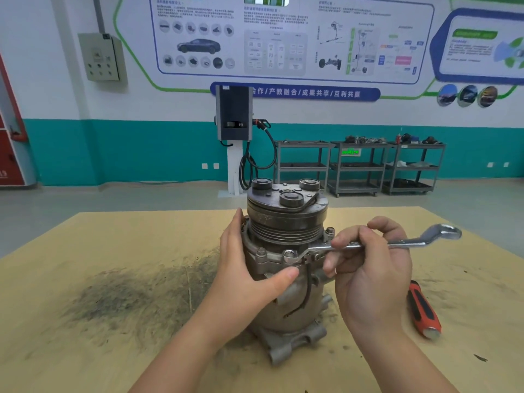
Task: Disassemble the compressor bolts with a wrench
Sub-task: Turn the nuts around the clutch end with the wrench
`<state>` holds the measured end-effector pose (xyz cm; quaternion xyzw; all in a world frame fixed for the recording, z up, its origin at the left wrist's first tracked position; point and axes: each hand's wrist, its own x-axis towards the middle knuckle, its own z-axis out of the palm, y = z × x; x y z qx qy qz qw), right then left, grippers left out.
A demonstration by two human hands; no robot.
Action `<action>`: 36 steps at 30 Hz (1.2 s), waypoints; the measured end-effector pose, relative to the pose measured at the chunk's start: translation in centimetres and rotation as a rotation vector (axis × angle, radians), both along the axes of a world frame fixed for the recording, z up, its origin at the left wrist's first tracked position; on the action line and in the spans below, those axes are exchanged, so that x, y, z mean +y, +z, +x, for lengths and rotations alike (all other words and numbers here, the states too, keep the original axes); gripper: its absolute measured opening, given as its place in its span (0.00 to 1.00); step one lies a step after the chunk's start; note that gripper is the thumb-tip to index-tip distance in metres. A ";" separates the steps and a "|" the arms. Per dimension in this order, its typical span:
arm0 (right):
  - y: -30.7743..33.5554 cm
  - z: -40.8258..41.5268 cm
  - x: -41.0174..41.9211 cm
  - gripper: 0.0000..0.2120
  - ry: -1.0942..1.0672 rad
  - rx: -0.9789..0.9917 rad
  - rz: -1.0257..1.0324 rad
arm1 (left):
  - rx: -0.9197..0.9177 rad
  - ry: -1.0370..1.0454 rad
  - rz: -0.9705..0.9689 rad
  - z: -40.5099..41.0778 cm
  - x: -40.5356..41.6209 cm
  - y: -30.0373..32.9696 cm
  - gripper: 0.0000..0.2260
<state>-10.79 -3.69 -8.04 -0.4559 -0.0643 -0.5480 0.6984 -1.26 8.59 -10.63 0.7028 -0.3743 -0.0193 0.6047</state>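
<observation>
Workshop walls with posters and grey shelving carts sit behind the tan benchtop, which is smeared with dark grime to your left. Your compressor stands upright on its mounting lugs near the middle of that surface, pulley end up. Your left hand wraps the housing, fingers behind it and thumb pressed across the front, steadying it. Your right hand has its fingers curled around the shank of the wrench, whose ring end sits over a flange bolt at the front; two more bolts show on the flange either side. An orange-handled tool lies to the right, apart from the work.

Watch the seating: if the ring is only partly down on the bolt head, a hard pull could round it or let the wrench jump off, sending your knuckles into the flange. You are also gripping close to the head, so leverage looks poor. The tall casting may tip or twist on the slick bench if your left hand loosens.
</observation>
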 end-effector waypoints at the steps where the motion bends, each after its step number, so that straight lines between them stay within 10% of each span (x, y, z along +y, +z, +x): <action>1: -0.3 0.0 0.4 0.09 -0.062 -0.034 -0.042 | 0.007 -0.002 -0.004 0.0 0.0 0.0 0.54; 11: -1.5 0.4 1.7 0.18 -0.389 -0.252 -0.439 | 0.026 0.110 -0.083 -0.5 -0.2 -0.3 0.54; 22: 0.1 0.7 -3.3 0.09 -0.122 -0.067 0.382 | -0.221 0.634 -0.005 -5.0 -6.1 -1.1 0.48; 36: 0.3 0.6 -2.0 0.08 0.023 0.030 0.122 | 0.025 0.061 0.042 3.0 -0.6 0.1 0.38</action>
